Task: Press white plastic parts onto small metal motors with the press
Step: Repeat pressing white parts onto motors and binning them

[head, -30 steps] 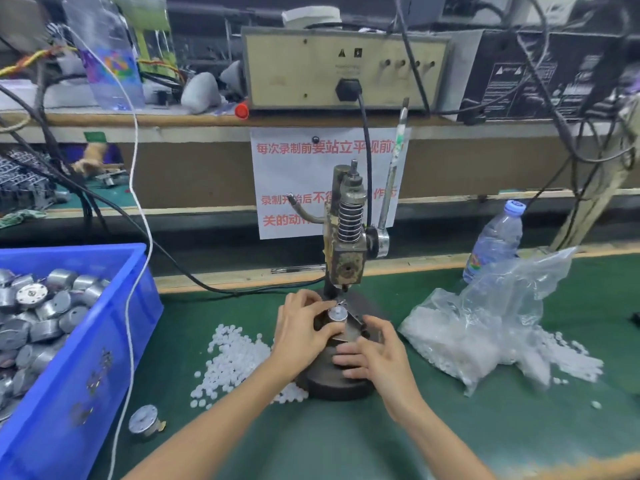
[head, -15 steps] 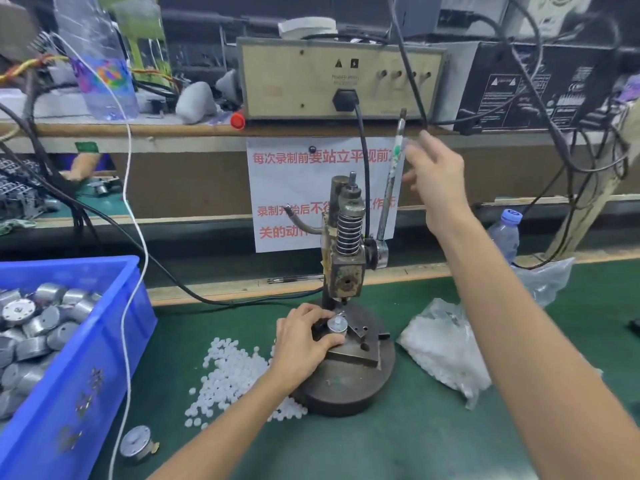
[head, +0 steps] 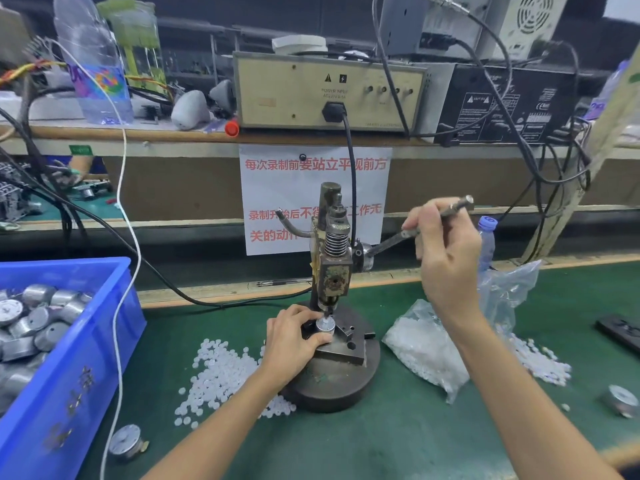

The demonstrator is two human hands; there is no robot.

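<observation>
A small hand press (head: 333, 271) stands on a round dark base (head: 332, 379) in the middle of the green mat. Under its ram sits a small metal motor (head: 325, 325) with a white plastic part on top, and the ram tip is down on it. My left hand (head: 292, 341) holds the motor in place on the fixture block, fingers curled round it. My right hand (head: 446, 251) grips the press lever (head: 391, 241), which is pulled down and out to the right.
A blue bin (head: 86, 368) of metal motors stands at the left. Loose white parts (head: 221, 375) lie left of the base; a clear bag (head: 440, 344) of them lies right, by a water bottle (head: 486, 244). Single motors (head: 126, 441) (head: 620, 400) lie on the mat.
My right hand left the fixture, rose to the upright lever, gripped it and pulled it down to the right. The ram has come down onto the motor. My left hand stayed on the motor.
</observation>
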